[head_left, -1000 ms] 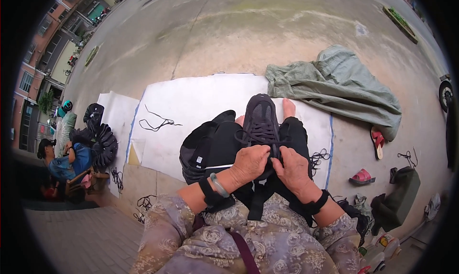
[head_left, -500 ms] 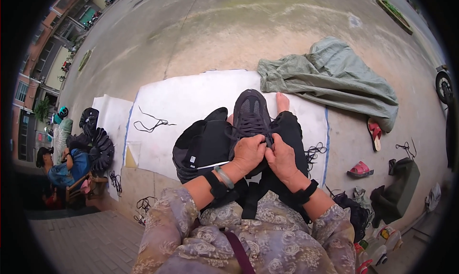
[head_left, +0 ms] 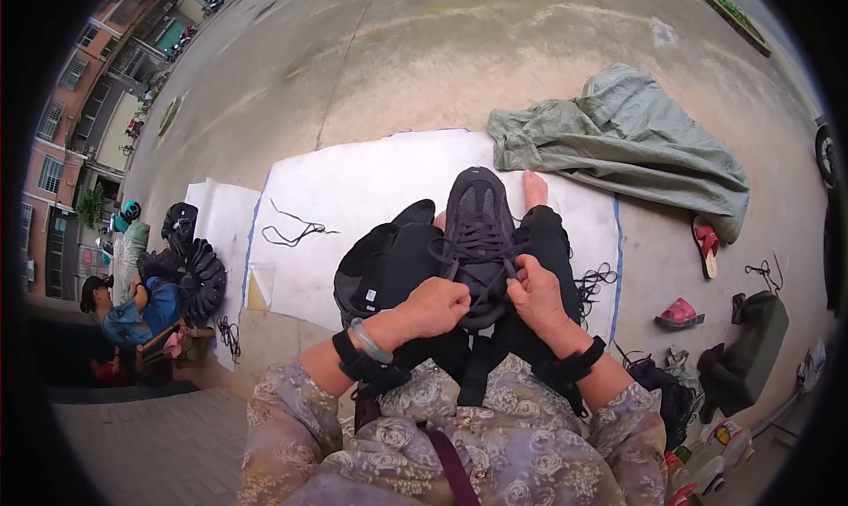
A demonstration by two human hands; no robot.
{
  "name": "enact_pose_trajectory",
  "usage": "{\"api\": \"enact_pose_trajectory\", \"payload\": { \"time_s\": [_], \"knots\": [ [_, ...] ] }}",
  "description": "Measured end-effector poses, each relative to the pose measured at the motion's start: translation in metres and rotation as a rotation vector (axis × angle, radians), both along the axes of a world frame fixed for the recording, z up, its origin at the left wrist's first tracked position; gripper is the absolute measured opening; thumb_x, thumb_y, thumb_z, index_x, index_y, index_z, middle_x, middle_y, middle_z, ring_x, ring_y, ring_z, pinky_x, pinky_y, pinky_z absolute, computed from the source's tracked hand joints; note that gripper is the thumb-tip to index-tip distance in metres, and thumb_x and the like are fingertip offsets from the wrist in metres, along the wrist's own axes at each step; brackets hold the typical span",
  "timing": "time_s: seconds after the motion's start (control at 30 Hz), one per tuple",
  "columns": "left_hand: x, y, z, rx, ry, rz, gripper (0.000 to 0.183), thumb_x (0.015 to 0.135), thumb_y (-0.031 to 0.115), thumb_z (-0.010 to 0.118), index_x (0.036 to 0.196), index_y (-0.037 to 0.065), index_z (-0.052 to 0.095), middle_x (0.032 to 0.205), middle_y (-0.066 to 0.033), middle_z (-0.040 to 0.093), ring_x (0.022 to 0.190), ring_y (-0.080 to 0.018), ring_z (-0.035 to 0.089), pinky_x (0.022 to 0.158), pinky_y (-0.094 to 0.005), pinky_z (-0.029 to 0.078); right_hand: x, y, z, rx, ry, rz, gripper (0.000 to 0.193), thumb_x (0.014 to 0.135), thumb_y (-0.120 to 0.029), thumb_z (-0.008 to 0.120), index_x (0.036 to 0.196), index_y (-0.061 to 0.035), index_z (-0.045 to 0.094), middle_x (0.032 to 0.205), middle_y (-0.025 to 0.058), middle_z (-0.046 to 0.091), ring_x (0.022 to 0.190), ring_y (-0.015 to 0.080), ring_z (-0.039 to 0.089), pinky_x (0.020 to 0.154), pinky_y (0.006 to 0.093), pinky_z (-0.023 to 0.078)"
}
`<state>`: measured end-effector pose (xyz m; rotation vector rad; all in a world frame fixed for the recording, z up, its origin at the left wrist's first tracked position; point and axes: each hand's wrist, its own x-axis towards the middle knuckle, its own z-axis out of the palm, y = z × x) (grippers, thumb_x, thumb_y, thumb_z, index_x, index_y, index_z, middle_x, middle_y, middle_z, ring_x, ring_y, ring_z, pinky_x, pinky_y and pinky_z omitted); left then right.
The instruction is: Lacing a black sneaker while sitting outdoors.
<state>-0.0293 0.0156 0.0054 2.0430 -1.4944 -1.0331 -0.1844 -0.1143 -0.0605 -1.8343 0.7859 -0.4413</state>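
A dark sneaker (head_left: pixel 478 232) rests on my lap, toe pointing away from me, with its black shoelace (head_left: pixel 480 239) threaded across the tongue. On the left side of its collar, my left hand (head_left: pixel 439 306) is closed, pinching one end of the lace. At the right side my right hand (head_left: pixel 537 296) pinches the other lace end between thumb and fingers. The hands are apart, with the shoe's opening between them. Another dark shoe (head_left: pixel 360 272) lies against my left leg, partly hidden by black cloth.
A white sheet (head_left: pixel 353 172) with blue edges lies under my feet, a loose lace (head_left: pixel 299 232) on it. Grey-green cloth (head_left: pixel 618 144) covers the far right. Red sandals (head_left: pixel 679 313) lie to the right. A seated person (head_left: pixel 146 311) is at left by piled dark shoes (head_left: pixel 201 276).
My hands have moved apart from their meeting point over the shoe, each drawing back to its own side. The view has shifted slightly.
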Motion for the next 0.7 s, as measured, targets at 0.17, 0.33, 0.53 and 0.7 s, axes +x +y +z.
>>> {"api": "enact_pose_trajectory", "payload": {
  "time_s": [0.17,0.33,0.53,0.7],
  "knots": [
    [0.075,0.093,0.023,0.434,-0.023,0.117,0.008,0.075,0.01,0.056,0.074,0.004,0.061,0.062,-0.0133,0.059,0.057,-0.0251,0.058,0.056,-0.0347,0.046,-0.004,0.0,0.005,0.062,0.023,-0.004,0.031,0.073,-0.008,0.06,0.101,0.0011,0.051,0.069,0.0127,0.056,0.06,0.0274,0.058,0.06,0.0358,0.046],
    [0.089,0.142,0.009,0.697,0.233,0.427,0.014,0.077,0.016,0.06,0.072,0.003,0.06,0.06,-0.0112,0.058,0.056,-0.025,0.057,0.054,-0.0339,0.044,-0.001,-0.001,0.007,0.008,0.041,0.002,0.032,0.072,-0.007,0.061,0.102,0.0013,0.052,0.068,0.0119,0.056,0.058,0.026,0.057,0.058,0.0341,0.046],
    [0.063,0.053,-0.01,-0.23,-0.21,0.334,0.019,0.078,0.022,0.063,0.079,0.003,0.062,0.072,-0.0105,0.057,0.069,-0.0278,0.056,0.063,-0.0369,0.044,0.003,0.003,0.005,0.018,0.042,-0.008,0.031,0.072,-0.008,0.062,0.1,0.0016,0.053,0.066,0.0107,0.054,0.055,0.0225,0.055,0.056,0.0321,0.045],
    [0.054,-0.008,-0.03,-0.284,-0.369,0.384,0.022,0.078,0.026,0.062,0.079,0.004,0.063,0.075,-0.0117,0.059,0.074,-0.0309,0.058,0.066,-0.04,0.046,0.003,0.004,0.006,0.019,0.07,0.019,0.032,0.074,-0.002,0.061,0.104,0.0042,0.051,0.069,0.0058,0.053,0.054,0.0097,0.053,0.052,0.0237,0.044]
  ]
}}
